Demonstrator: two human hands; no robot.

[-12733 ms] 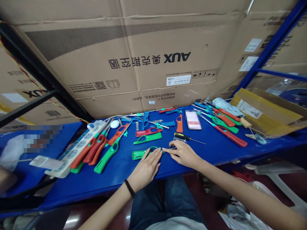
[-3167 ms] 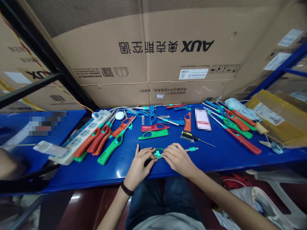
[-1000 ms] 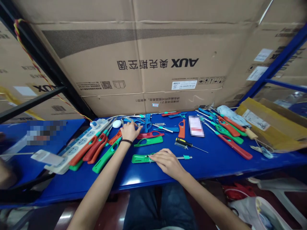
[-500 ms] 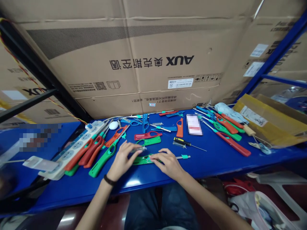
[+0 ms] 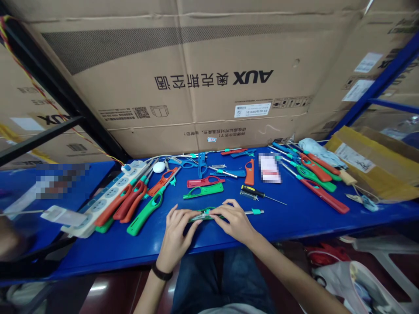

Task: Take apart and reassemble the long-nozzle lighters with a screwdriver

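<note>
On the near part of the blue table lies an open green lighter half-shell [image 5: 214, 209], with a metal lighter tube [image 5: 250, 212] with a teal piece sticking out to its right. My left hand [image 5: 178, 226] pinches a small clear fuel tank [image 5: 197, 216] down at the shell's left part. From the right, the fingers of my right hand [image 5: 236, 220] close on the shell near its middle and partly cover the parts inside. Just beyond my hands lie another green half-shell [image 5: 209, 190] and a red one [image 5: 199, 182].
A screwdriver [image 5: 253, 192] and another clear tank [image 5: 248, 196] lie beyond my right hand. Long lighters [image 5: 147, 213] rest by a power strip [image 5: 113, 196] on the left. More lighters [image 5: 322, 189] and a yellow box [image 5: 366, 168] are at right. A large carton [image 5: 196, 48] stands behind.
My left hand has brought the clear tank from just above the green half-shell down to its left part. My right hand stays on the shell. The view has shifted slightly.
</note>
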